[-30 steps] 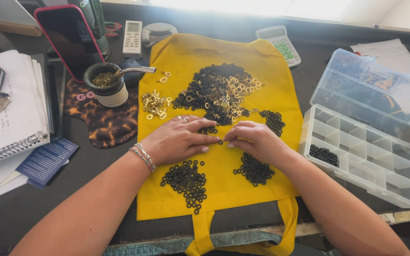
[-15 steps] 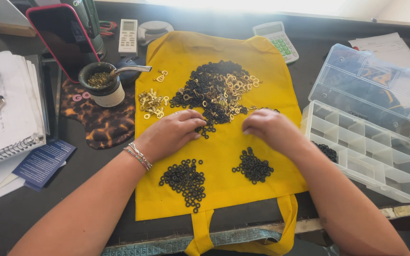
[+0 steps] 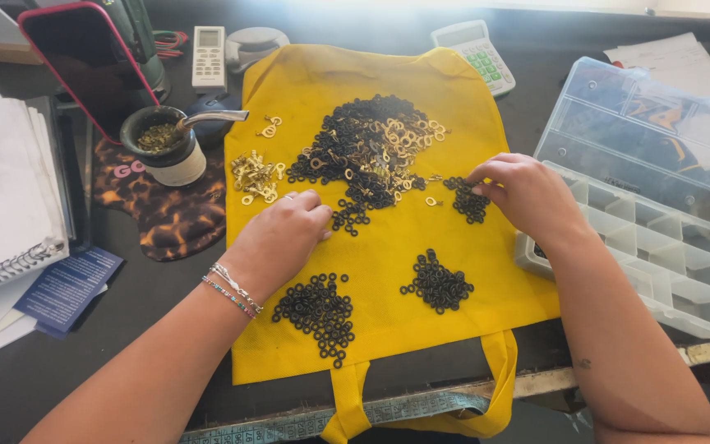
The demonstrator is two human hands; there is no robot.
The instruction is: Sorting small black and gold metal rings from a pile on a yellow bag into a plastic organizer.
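A yellow cloth bag (image 3: 388,271) lies flat on the dark desk. On it sits a big mixed heap of black and gold rings (image 3: 367,148), a small gold pile (image 3: 255,175) at the left, and black ring piles at lower left (image 3: 318,312), lower middle (image 3: 437,285) and right (image 3: 466,197). My left hand (image 3: 281,238) rests palm down, fingertips at the heap's lower edge. My right hand (image 3: 523,193) has its fingertips on the right black pile. I cannot tell if either pinches a ring.
An open clear compartment box (image 3: 659,247) lies at the right, its lid (image 3: 643,136) leaning back. A cup with a metal straw (image 3: 166,148), a phone (image 3: 84,66), a remote (image 3: 207,57), a calculator (image 3: 474,57) and notebooks (image 3: 2,205) surround the bag. A tape measure (image 3: 355,415) runs along the front edge.
My right hand has moved right and away from me, from the bag's middle to the black pile at the right. My left hand has shifted slightly toward the big heap.
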